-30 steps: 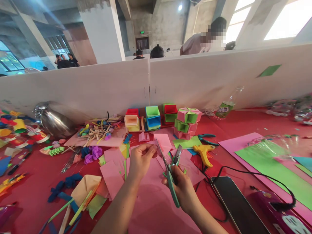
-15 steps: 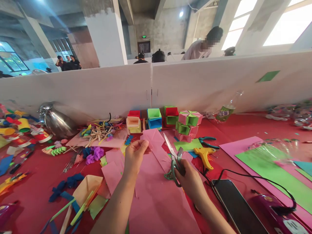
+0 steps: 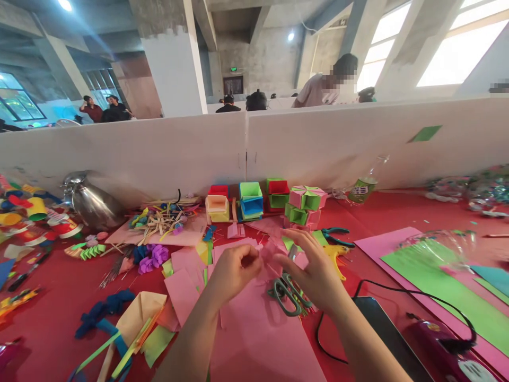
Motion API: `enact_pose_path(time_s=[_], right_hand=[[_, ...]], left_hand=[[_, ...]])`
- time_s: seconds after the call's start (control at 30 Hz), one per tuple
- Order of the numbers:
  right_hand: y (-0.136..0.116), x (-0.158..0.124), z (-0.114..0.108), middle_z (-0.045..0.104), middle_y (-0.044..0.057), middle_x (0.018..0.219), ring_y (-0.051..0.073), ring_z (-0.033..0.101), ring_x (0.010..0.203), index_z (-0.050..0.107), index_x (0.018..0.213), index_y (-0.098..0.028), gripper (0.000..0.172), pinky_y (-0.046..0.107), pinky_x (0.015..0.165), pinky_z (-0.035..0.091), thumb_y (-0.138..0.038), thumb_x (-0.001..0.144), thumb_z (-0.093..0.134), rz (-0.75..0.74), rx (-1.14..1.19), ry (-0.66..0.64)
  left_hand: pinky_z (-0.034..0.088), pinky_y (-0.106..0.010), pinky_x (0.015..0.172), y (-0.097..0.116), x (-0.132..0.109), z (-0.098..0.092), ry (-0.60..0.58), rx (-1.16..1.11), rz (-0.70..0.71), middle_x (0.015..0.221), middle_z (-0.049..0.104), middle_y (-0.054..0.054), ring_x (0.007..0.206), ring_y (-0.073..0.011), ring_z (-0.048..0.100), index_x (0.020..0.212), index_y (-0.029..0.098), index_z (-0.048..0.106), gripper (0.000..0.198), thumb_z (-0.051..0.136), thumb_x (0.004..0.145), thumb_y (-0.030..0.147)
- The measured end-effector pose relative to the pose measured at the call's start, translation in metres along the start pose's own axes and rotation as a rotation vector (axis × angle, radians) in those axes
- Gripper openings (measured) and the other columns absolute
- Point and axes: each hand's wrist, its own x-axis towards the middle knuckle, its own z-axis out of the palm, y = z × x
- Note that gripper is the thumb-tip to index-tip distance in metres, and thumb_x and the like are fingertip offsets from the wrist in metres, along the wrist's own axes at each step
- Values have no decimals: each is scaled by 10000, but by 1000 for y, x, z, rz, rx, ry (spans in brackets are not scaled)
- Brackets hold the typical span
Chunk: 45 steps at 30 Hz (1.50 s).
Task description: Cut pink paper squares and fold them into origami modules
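Note:
My left hand (image 3: 238,270) is closed, pinching the edge of a small pink paper piece (image 3: 269,261) that is blurred by motion. My right hand (image 3: 312,268) is open at the piece's other side, thumb and fingers apart. Green-handled scissors (image 3: 287,297) lie on the table just under my right hand, their blades partly hidden. Large pink sheets (image 3: 262,345) lie flat beneath both hands, and smaller pink pieces (image 3: 185,294) are spread to the left.
Folded-paper boxes (image 3: 251,200) stand along the white partition (image 3: 159,148). A yellow glue gun (image 3: 336,257), pliers (image 3: 338,237), phone (image 3: 385,339) and black cable are on the right. A metal jug (image 3: 93,204) leans at the left. People are beyond the partition.
The scissors have left my right hand and now lie on the table. My right hand has opened and moved up beside the pink piece. My left hand has come lower and nearer to it.

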Motion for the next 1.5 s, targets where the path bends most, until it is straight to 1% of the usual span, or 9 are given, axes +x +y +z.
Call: enact_pose_path(time_s=[0.07, 0.17, 0.3, 0.5, 0.73, 0.93, 1.17, 1.37, 1.5], right_hand=[[-7, 13, -3, 625, 33, 818, 194, 569, 798, 613, 838, -197, 176, 302, 697, 440, -366, 790, 595, 45, 56, -188], [-11, 23, 3, 452, -36, 550, 113, 435, 538, 483, 566, -184, 290, 238, 504, 340, -352, 790, 557, 184, 222, -303], [-9, 25, 11, 475, -34, 586, 99, 418, 543, 532, 665, -165, 233, 226, 503, 338, -354, 802, 531, 282, 492, -200], [-7, 25, 5, 593, -9, 659, 117, 507, 596, 618, 703, -171, 140, 226, 547, 407, -293, 762, 584, 234, 482, -237], [-8, 22, 5, 602, 3, 651, 132, 541, 623, 610, 670, -166, 205, 242, 578, 434, -344, 772, 606, 257, 557, -55], [-7, 23, 0, 638, 14, 732, 148, 577, 698, 645, 771, -185, 164, 258, 645, 463, -345, 787, 613, 168, 493, -125], [-8, 23, 0, 627, 14, 701, 147, 577, 679, 624, 701, -184, 172, 262, 639, 460, -318, 806, 600, 103, 467, -47], [-14, 22, 0, 636, 9, 733, 143, 578, 698, 661, 770, -209, 106, 250, 629, 449, -273, 820, 593, 12, 322, -162], [-18, 18, 10, 626, 21, 731, 151, 573, 699, 640, 778, -211, 103, 268, 636, 462, -232, 840, 561, -14, 214, 150]], left_hand=[[376, -203, 534, 4, -3, 1, -64, 36, 13, 605, 568, 22, 568, -114, 506, 662, 174, 588, 124, 531, 765, 214], [410, -208, 579, 6, -3, 2, -44, -46, 0, 694, 615, -3, 642, -130, 552, 739, 172, 612, 95, 561, 775, 242], [423, -211, 593, 3, 1, 1, 49, -212, -53, 704, 627, -11, 641, -133, 559, 786, 162, 633, 190, 619, 771, 351], [419, -212, 544, 6, -1, 3, 104, -60, -7, 660, 663, -26, 612, -147, 576, 721, 169, 671, 196, 594, 799, 332], [440, -218, 615, 1, -1, 5, 192, -140, -31, 687, 667, -6, 636, -137, 588, 755, 179, 670, 149, 647, 764, 326], [436, -228, 644, 9, -5, -2, 229, 7, 104, 630, 632, 11, 624, -135, 568, 660, 191, 629, 161, 603, 795, 275], [454, -231, 679, 5, -3, -1, 207, -86, 81, 766, 667, -14, 719, -156, 601, 822, 192, 658, 148, 636, 778, 332], [429, -252, 741, 6, -3, -2, 243, 81, 173, 774, 651, -13, 773, -163, 594, 781, 204, 629, 119, 552, 841, 273], [406, -272, 819, 9, -7, 4, 514, 8, 168, 912, 578, -34, 904, -178, 542, 893, 205, 533, 207, 656, 767, 313]])
